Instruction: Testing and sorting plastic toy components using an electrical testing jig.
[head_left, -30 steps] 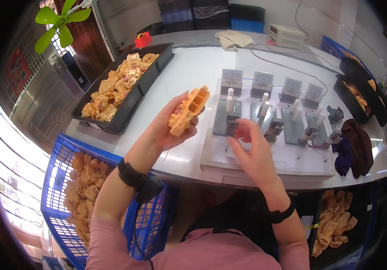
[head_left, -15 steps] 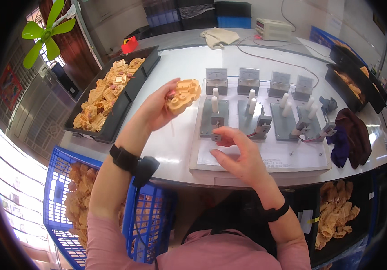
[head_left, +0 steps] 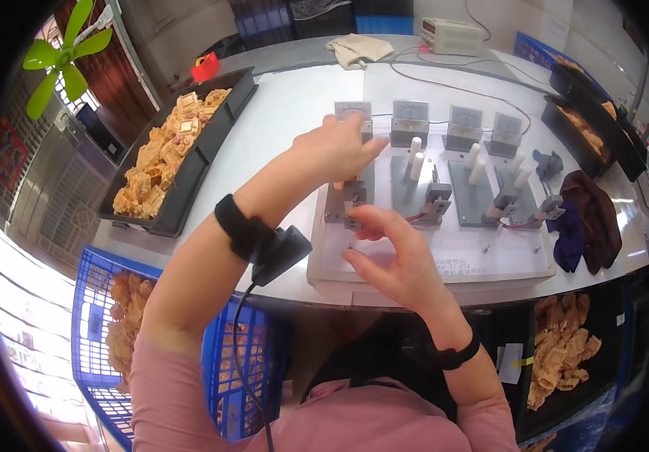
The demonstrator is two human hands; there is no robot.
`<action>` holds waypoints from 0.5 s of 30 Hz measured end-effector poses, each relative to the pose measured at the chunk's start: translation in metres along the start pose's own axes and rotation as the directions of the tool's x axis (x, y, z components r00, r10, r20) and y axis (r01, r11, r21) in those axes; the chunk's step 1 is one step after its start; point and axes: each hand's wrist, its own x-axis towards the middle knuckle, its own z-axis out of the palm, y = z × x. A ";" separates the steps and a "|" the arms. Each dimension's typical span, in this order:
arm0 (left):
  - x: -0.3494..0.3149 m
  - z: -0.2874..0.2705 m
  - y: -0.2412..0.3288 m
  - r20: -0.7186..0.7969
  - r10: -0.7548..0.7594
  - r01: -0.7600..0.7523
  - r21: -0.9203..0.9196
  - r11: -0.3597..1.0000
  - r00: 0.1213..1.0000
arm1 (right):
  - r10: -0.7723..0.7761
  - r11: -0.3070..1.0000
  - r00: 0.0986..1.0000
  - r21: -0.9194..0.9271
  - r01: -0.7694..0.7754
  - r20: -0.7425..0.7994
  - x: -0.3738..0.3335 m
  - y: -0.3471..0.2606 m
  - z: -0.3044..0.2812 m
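My left hand (head_left: 336, 151) reaches palm down over the leftmost test fixture (head_left: 334, 203), its fingers and thumb spread in front of that fixture's meter (head_left: 353, 110). A sliver of tan moulded plastic part (head_left: 338, 184) shows beneath the hand; the rest of it is hidden, as are the fixture's white posts. My right hand (head_left: 396, 260) is at the near end of the same fixture. Its index finger touches the small grey clamp block (head_left: 354, 197), while the thumb stands apart below, with a gap between them.
More fixtures with white posts (head_left: 416, 166) and meters stand to the right on a white board (head_left: 437, 260). A black tray (head_left: 192, 173) of tan parts lies at left, a blue basket (head_left: 106, 260) below it. Dark cloths (head_left: 592, 218) and a black bin (head_left: 615, 331) are at right.
My left hand has moved right with the tan plastic part, from beside the leftmost fixture to over it. The right hand stays at the clamp block. The whole view has shifted slightly.
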 end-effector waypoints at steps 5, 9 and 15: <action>-0.006 0.009 -0.039 0.020 0.147 -0.139 -0.211 0.968 0.989 | -0.014 1.000 1.000 0.002 0.014 -0.014 0.000 -0.002 0.008; -0.076 -0.016 -0.080 -0.161 0.084 -0.160 -0.542 0.825 0.983 | -0.024 0.994 0.979 -0.107 0.003 -0.202 -0.004 0.004 0.009; -0.222 -0.006 -0.269 -0.263 -0.592 -0.007 -0.917 0.398 0.762 | -0.057 0.958 0.998 -0.283 0.051 -0.013 -0.004 0.005 0.011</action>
